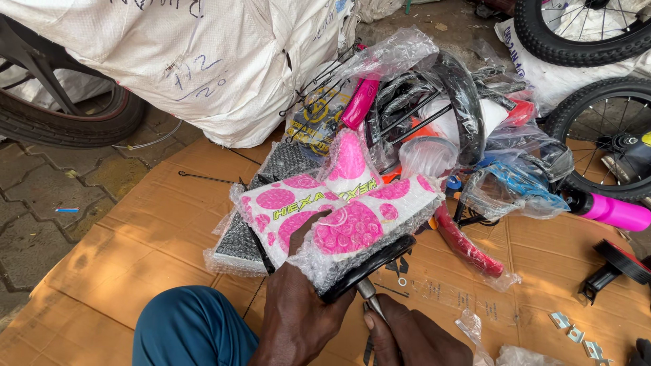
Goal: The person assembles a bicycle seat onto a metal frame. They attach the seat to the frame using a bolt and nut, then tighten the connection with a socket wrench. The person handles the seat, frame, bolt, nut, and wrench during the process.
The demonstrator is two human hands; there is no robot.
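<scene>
From the head view, my left hand grasps a white bicycle seat with pink dots, wrapped in bubble plastic. My thumb reaches up over the top of the padding and my fingers curl under its black underside rim. The seat's long axis runs from lower left to upper right, roughly level, with the wide end toward my left hand and the narrow nose rising up and away from me toward the pile of parts. The seat is held up off the cardboard sheet that covers the ground, over the sheet's near edge.

My right hand is clenched around a metal tool shaft that points up and slightly left into the underside of the seat, touching its black base.

My knee in blue trousers sits at the near edge of the cardboard, just left of my left hand. Beyond the seat, toward the cardboard's far edge, lies a heap of plastic-wrapped bicycle parts. A pink handlebar grip lies toward the right edge, and a red piece in plastic lies just right of the seat. Small metal brackets lie near the near right corner. A large white sack stands at the far left edge, and bicycle wheels lie past the far right.
</scene>
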